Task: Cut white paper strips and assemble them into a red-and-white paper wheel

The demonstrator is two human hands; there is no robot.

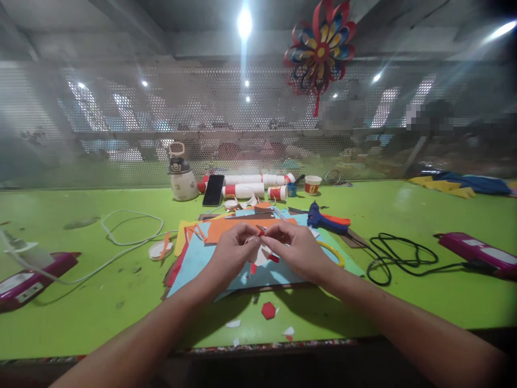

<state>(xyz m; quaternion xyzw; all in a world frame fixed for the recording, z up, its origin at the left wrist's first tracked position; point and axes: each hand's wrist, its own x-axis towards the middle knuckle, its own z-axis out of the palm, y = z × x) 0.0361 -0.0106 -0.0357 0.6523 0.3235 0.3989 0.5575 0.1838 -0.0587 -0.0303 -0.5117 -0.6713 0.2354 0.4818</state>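
Observation:
Between my two hands is a small cut paper cup (262, 256), white with red strip-like ends sticking out below. My left hand (234, 249) pinches its left side, thumb and fingers closed. On the other side, my right hand (298, 249) grips the upper right edge with its fingertips. Part of the cup is hidden behind the fingers. Beneath them lie light blue sheets (194, 275) and orange sheets (220, 229) of paper. A red hexagon (268, 310) rests on the green table nearer to me, among small white and red scraps.
A blue glue gun (319, 218) and a yellow ring (333, 253) lie on the right, near a black cable (388, 258). Purple power strips (480, 250) flank the work. Behind stand a bottle (182, 180), a phone (213, 191), stacked paper cups (244, 191) and a perforated screen (202, 118).

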